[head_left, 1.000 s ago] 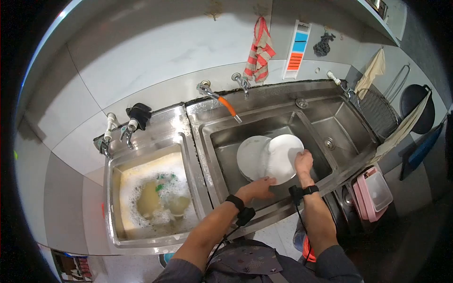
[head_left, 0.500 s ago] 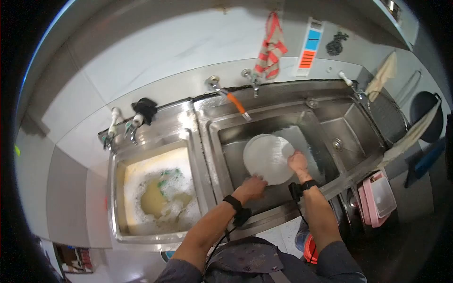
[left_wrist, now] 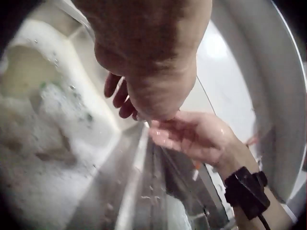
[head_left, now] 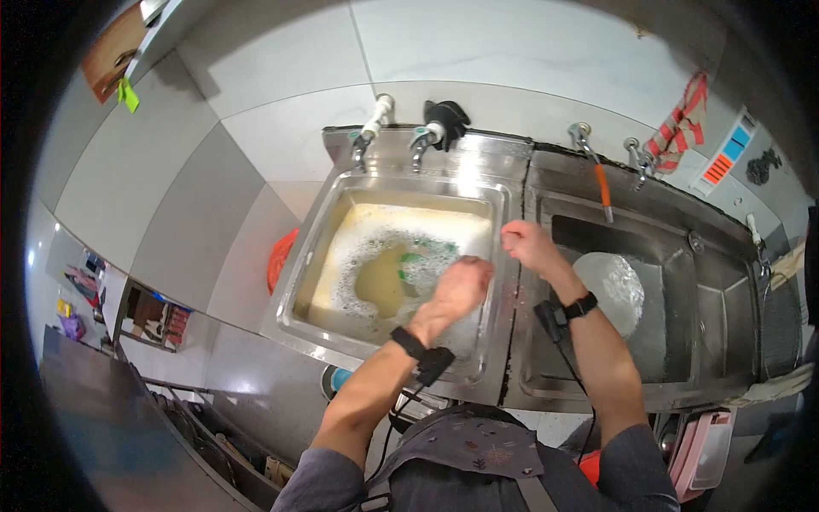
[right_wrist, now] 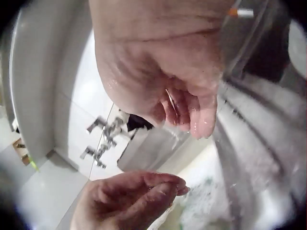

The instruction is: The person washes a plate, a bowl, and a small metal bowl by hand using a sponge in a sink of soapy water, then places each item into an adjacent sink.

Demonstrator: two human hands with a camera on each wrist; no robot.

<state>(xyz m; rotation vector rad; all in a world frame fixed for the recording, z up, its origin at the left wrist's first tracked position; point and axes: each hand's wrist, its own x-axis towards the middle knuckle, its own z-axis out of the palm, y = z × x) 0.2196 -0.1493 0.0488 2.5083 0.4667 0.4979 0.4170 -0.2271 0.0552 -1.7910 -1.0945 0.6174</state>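
My left hand [head_left: 465,283] hangs over the right part of the soapy sink [head_left: 499,213], its fingers loosely bent and holding nothing. My wet right hand [head_left: 531,245] is over the strip between the two sinks, fingers relaxed, also holding nothing. Each hand faces the other across a small gap in the right wrist view. Foamy water [head_left: 358,224] fills the left sink, with green bits [head_left: 409,258] in it and round yellowish shapes showing through. In the other sink lies a white plate [head_left: 616,290], partly hidden by my right forearm.
A tap with an orange hose [head_left: 602,189] reaches over the plate's sink. Two taps stand behind the soapy sink, with a black glove [head_left: 447,121] hung on one. A striped cloth [head_left: 685,124] hangs on the wall, and pink trays [head_left: 701,452] stand low at right.
Both hands have let go of the white plates and moved left, from the plate sink to the soapy sink and the divider. The head view has turned left.
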